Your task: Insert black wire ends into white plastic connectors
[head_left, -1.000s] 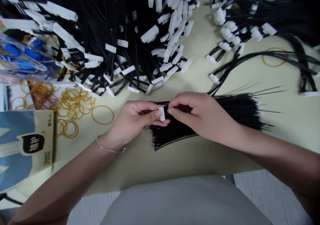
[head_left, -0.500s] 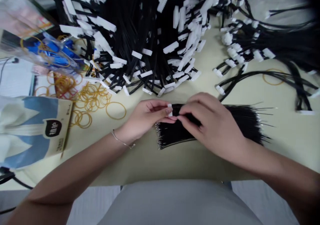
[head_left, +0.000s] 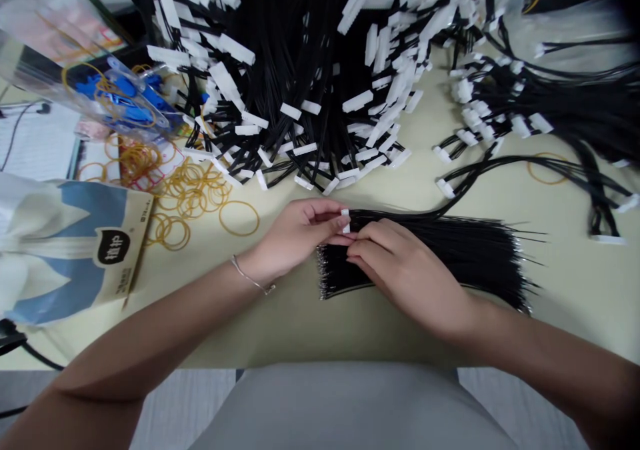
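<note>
Between the thumb and fingers of my left hand is a small white connector housing, held upright. Black wires run rightward from its side, above the other hand. My right hand lies low beside it, fingertips closed together just below the housing and close to the left fingers. Whatever those fingertips pinch is hidden. Under both hands a flat bundle of black wires rests on the table, with shiny metal terminals lined up at its left end and more at its right end.
Beyond my hands is a large heap of black cables with white connectors. More finished cables lie at the right. Yellow rubber bands, a bag with blue pieces and a blue-and-white tissue pack occupy the left side.
My right hand has lowered and flattened, its fingertips slightly lower, uncovering the wires above it. The left hand keeps hold of the connector housing. The whole view has shifted slightly.
</note>
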Motion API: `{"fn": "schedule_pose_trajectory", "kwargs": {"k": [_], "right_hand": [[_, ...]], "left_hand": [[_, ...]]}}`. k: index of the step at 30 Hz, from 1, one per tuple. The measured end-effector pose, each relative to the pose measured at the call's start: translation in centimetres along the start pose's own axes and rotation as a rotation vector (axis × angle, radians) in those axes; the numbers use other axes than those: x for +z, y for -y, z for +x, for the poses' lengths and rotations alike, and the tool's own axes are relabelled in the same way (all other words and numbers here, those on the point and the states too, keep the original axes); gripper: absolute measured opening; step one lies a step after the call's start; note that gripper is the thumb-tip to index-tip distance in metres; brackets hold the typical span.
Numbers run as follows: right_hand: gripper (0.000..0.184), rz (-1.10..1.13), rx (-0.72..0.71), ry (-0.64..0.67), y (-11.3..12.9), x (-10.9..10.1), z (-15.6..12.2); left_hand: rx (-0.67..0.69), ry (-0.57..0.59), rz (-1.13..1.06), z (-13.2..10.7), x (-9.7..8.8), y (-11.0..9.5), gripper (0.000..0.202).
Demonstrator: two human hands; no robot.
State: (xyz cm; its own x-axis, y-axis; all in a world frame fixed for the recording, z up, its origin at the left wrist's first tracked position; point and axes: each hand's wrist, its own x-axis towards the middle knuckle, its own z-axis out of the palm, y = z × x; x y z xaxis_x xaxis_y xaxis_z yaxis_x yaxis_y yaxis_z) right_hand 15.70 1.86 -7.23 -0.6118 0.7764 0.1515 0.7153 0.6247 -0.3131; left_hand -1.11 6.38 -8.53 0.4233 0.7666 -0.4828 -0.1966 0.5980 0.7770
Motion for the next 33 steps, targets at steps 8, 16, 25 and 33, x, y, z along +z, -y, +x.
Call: {"fn": "schedule_pose_trajectory", "kwargs": {"k": [8,16,25,33], "right_hand": [[0.017,0.142,0.094,-0.054,0.2,-1.4,0.1],[0.008,0.264,0.311,-0.087,-2.3,-3.3,0.9],[0.007,0.293,0.321,-0.066,-2.7,-2.3,0.9],[0.009,0.281,0.249,-0.087,-2.9,-2.2,1.0]], "left_hand": [[0.020,0.009,-0.029,0.1,-0.1,0.1,0.018],[0.019,0.034,0.084,-0.1,-0.2,0.0,0.020],[0.023,0.019,0.115,-0.1,0.0,0.0,0.020],[0.022,0.011,0.114,-0.2,0.1,0.0,0.020]]}}
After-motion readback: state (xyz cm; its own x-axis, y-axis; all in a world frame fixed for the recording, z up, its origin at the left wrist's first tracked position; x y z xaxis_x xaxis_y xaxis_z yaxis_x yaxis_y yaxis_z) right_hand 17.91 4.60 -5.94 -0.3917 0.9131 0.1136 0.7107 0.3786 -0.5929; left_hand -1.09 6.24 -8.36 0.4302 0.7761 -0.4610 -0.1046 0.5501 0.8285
